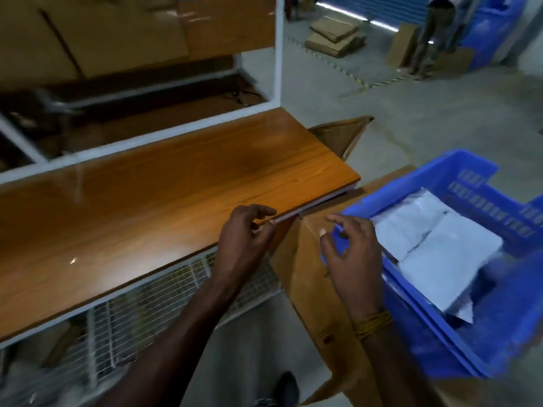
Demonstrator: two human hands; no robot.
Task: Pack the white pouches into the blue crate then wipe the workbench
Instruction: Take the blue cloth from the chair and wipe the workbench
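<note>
Workbench [164, 183]: wooden top, bare.
Blue crate [458, 327]: right of workbench corner, on cardboard box [317, 289].
White pouches [435, 254]: flat inside crate, long axis toward far-left corner.
Left hand [244, 239]: empty, fingers loose, at bench edge.
Right hand [352, 254]: empty, fingers spread, at crate rim.

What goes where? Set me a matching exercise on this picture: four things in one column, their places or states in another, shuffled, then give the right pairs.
Things:
1. white pouches
2. blue crate
3. left hand
4. right hand

Places or states:
A. empty, at the front edge of the workbench
B. resting on a cardboard box
C. lying inside the crate
D. empty, fingers spread beside the crate's near corner

Pairs: 1-C, 2-B, 3-A, 4-D
</note>
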